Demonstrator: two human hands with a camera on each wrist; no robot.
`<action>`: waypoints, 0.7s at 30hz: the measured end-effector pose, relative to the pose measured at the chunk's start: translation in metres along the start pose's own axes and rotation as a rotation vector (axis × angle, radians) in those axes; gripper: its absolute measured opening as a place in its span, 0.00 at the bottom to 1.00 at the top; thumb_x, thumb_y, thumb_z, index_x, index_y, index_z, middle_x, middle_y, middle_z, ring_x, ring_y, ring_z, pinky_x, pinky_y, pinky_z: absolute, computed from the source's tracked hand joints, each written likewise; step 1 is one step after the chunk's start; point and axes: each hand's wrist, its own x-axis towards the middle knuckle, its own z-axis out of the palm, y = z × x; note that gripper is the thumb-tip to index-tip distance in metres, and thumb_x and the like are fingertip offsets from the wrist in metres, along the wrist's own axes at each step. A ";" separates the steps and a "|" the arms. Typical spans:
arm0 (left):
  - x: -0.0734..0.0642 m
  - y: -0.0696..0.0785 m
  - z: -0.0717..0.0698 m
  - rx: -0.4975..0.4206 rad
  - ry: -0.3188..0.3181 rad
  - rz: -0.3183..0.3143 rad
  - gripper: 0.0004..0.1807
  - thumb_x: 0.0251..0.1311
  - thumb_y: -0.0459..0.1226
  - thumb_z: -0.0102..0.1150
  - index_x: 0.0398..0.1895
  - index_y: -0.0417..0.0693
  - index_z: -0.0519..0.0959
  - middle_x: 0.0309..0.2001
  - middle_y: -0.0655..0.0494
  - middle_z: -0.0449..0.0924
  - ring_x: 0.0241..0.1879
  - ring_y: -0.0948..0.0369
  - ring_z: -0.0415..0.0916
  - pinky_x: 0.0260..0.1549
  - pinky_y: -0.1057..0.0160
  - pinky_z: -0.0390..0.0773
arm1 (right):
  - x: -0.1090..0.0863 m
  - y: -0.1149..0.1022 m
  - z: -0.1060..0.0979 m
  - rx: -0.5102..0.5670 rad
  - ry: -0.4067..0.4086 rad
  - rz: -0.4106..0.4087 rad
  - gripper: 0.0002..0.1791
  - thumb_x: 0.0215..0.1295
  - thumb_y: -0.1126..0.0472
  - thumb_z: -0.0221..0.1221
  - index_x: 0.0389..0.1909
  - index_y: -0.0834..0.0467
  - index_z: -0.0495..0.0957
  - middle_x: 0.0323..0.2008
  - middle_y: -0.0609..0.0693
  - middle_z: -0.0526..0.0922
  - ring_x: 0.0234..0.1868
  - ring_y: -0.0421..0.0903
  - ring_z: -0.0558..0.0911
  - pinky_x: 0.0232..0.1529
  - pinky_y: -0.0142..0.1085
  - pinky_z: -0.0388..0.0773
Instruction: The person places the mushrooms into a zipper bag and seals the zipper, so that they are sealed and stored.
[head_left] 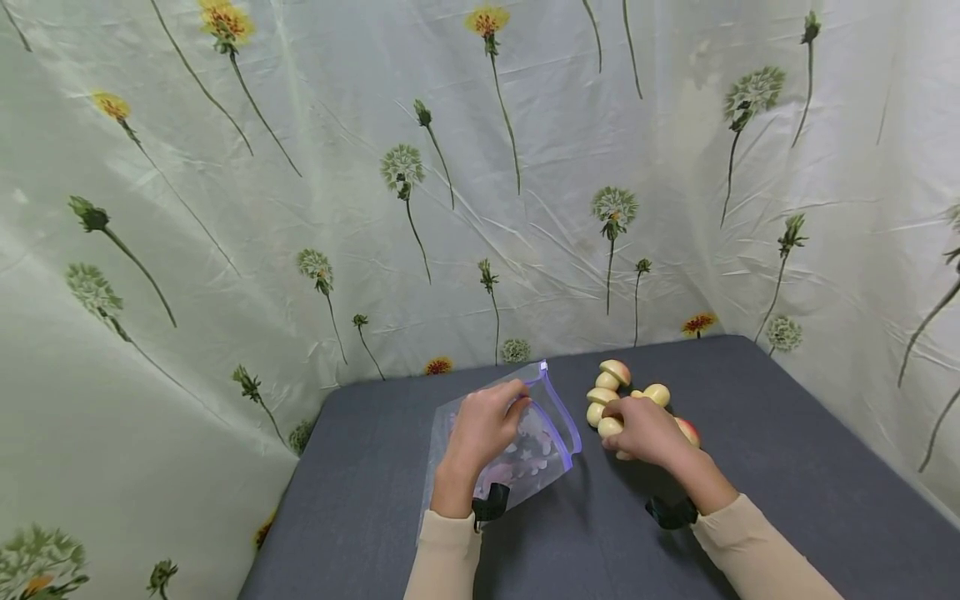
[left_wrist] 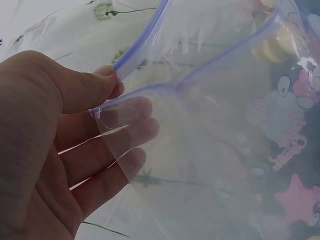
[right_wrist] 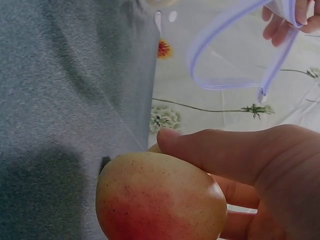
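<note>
A clear zip bag [head_left: 536, 471] with a purple zip edge and pink and white sea prints hangs from my left hand [head_left: 487, 421], its mouth agape toward the right. In the left wrist view, the thumb pinches the zip edge [left_wrist: 137, 47] while the other fingers spread behind the film. My right hand [head_left: 648, 429] holds a cream toy mushroom [head_left: 610, 427] among the others, right of the bag. In the right wrist view, a speckled cap with a red blush [right_wrist: 160, 197] shows large, with the thumb at its edge. The fingers partly hide the mushroom's stem.
Several more toy mushrooms [head_left: 603, 396] lie behind and around my right hand, one with a reddish cap [head_left: 687, 431] beside it. The dark grey table [head_left: 360, 492] ends at a white curtain [head_left: 360, 200] printed with dandelions.
</note>
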 end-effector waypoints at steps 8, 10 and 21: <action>0.000 0.001 0.002 -0.023 0.022 -0.003 0.04 0.64 0.34 0.68 0.38 0.53 0.83 0.28 0.65 0.80 0.18 0.70 0.63 0.19 0.69 0.64 | 0.001 -0.001 -0.006 0.027 0.013 0.008 0.13 0.45 0.60 0.74 0.28 0.54 0.79 0.19 0.43 0.71 0.21 0.43 0.70 0.22 0.39 0.67; 0.000 0.001 0.002 -0.025 0.022 -0.004 0.04 0.64 0.35 0.68 0.38 0.53 0.83 0.28 0.65 0.81 0.17 0.70 0.62 0.19 0.69 0.64 | 0.002 -0.002 -0.007 0.039 0.007 0.023 0.13 0.46 0.59 0.74 0.33 0.54 0.82 0.21 0.44 0.74 0.22 0.43 0.71 0.23 0.39 0.67; 0.000 0.001 0.000 -0.013 0.019 0.003 0.02 0.67 0.37 0.65 0.41 0.52 0.84 0.30 0.64 0.82 0.17 0.71 0.62 0.19 0.69 0.64 | 0.005 -0.007 -0.014 0.097 0.068 0.010 0.17 0.54 0.56 0.73 0.45 0.55 0.85 0.29 0.46 0.83 0.27 0.43 0.76 0.26 0.40 0.71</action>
